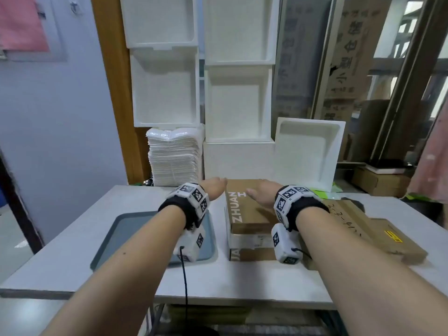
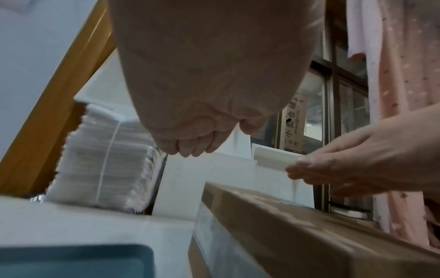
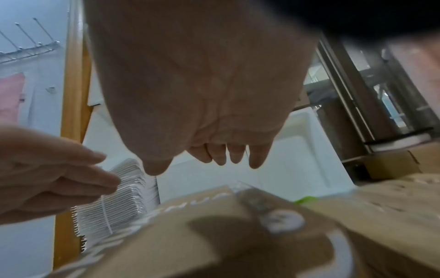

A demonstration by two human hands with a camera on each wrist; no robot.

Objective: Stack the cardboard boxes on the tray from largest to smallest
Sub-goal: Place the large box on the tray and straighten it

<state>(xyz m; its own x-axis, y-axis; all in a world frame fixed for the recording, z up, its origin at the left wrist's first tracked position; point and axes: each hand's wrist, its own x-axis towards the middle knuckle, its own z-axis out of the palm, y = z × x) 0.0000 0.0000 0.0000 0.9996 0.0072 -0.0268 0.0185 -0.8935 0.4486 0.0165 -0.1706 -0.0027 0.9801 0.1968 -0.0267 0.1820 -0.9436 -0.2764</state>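
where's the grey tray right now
In the head view the grey tray lies on the white table, under the left forearm, just left of the ZHUAN cardboard box.

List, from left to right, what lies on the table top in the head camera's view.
Grey tray → ZHUAN cardboard box, with the left hand and right hand above it → flat cardboard boxes at the right.

At the far edge of the white table (image 1: 72,251) stands a bound stack of white sheets (image 1: 174,157), just left of white foam boxes (image 1: 238,103) stacked upright against the wall. Another foam box (image 1: 308,151) leans to their right. A wooden door frame (image 1: 114,88) rises far left, beside a pale wall carrying a pink sheet (image 1: 23,23).
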